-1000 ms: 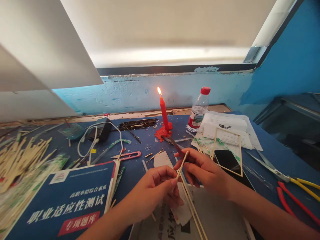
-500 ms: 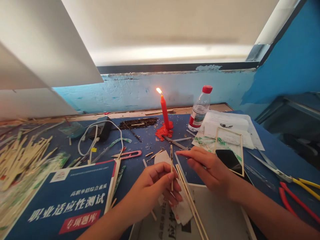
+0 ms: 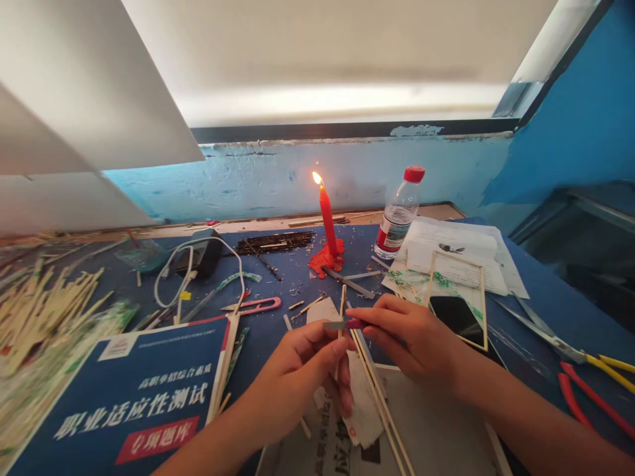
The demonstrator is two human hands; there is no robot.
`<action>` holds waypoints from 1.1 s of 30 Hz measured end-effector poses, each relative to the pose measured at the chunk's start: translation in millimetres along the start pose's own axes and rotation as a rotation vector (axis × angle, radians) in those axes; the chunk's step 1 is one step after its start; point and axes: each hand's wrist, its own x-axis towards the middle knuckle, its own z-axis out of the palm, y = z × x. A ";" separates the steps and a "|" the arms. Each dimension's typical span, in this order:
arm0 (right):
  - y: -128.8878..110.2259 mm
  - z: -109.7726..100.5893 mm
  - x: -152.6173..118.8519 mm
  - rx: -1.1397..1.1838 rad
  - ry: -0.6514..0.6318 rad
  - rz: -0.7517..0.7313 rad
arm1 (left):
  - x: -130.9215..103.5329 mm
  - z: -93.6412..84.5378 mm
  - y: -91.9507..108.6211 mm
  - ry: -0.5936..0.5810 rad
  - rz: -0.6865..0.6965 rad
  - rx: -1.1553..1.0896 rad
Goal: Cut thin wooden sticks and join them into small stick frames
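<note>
Left hand [image 3: 307, 367]: curls narrow, with the short stick pinched between thumb and fingers.
Short stick [image 3: 342, 301]: stands nearly upright in the left fingers, top end poking out above the fingertips.
Right hand [image 3: 414, 340]: closes narrow on the knife handle, thumb and fingertips together.
Knife [image 3: 333, 325]: points left from the right fingertips, blade lying across the stick just above the left thumb.
Long sticks [image 3: 380, 403]: run side by side from beneath the right fingertips toward the near edge, over the grey book [image 3: 431, 423].
Paper scrap [image 3: 364, 413]: lies below the left fingertips, partly under the long sticks.
Candle [image 3: 328, 221]: burns upright in red wax [image 3: 325, 260], beyond both sets of fingers.
Bottle [image 3: 395, 221]: stands beyond the right fingers, capped in red.
Phone [image 3: 454, 317]: rests just right of the right fingers, beside the thin frame [image 3: 483, 301].
Scissors [image 3: 558, 344]: lie open, well right of the right fingers.
Snips [image 3: 260, 305]: lie left of and beyond the left fingers.
Blue book [image 3: 133, 390]: lies left of the left fingers, cover up.
</note>
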 end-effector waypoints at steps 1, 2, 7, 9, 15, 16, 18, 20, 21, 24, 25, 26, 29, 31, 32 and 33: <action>0.2 -0.6 -0.4 0.006 0.007 0.000 | 0.0 0.1 -0.4 0.000 0.003 -0.012; 0.3 -1.2 -0.9 0.014 0.010 -0.001 | -0.1 0.4 -0.7 0.001 0.002 -0.023; 0.6 -2.4 -2.3 0.022 0.011 -0.011 | -1.4 1.2 -1.0 -0.016 -0.013 -0.034; 0.4 -1.8 -2.2 0.022 0.029 -0.017 | -1.9 0.9 -0.9 -0.028 0.009 -0.029; 0.1 -0.9 -1.8 0.007 0.057 -0.044 | -3.5 1.4 0.8 -0.023 0.033 -0.004; 0.0 -1.2 -1.8 0.004 0.061 -0.044 | -3.9 1.8 1.3 -0.023 0.033 0.000; -0.2 -2.0 -1.7 0.003 0.069 -0.040 | -4.6 2.6 2.1 -0.026 0.032 -0.002; -0.3 -2.7 -1.4 0.010 0.070 -0.040 | -5.1 3.4 2.4 -0.030 0.034 -0.010; -0.3 -2.8 -1.3 0.013 0.066 -0.040 | -5.2 3.7 2.3 -0.028 0.035 -0.016; 0.1 -2.7 -0.8 -0.001 0.056 -0.043 | -4.9 4.5 1.6 -0.023 0.041 -0.024; 0.2 -2.5 -0.8 -0.006 0.055 -0.047 | -4.7 4.6 1.3 -0.022 0.041 -0.027; 0.2 -2.3 -0.8 -0.007 0.053 -0.052 | -4.6 4.5 1.1 -0.022 0.041 -0.031; -0.6 -1.9 -1.6 -0.005 0.053 -0.056 | -5.0 3.5 0.6 -0.031 0.033 -0.039; -1.0 -1.8 -2.2 -0.002 0.056 -0.037 | -5.7 2.6 0.2 -0.042 0.028 -0.033; -1.0 -1.8 -2.5 0.000 0.058 -0.033 | -6.0 2.4 0.0 -0.045 0.027 -0.032; -0.9 -1.7 -2.5 0.002 0.060 -0.033 | -6.2 2.3 -0.1 -0.048 0.026 -0.029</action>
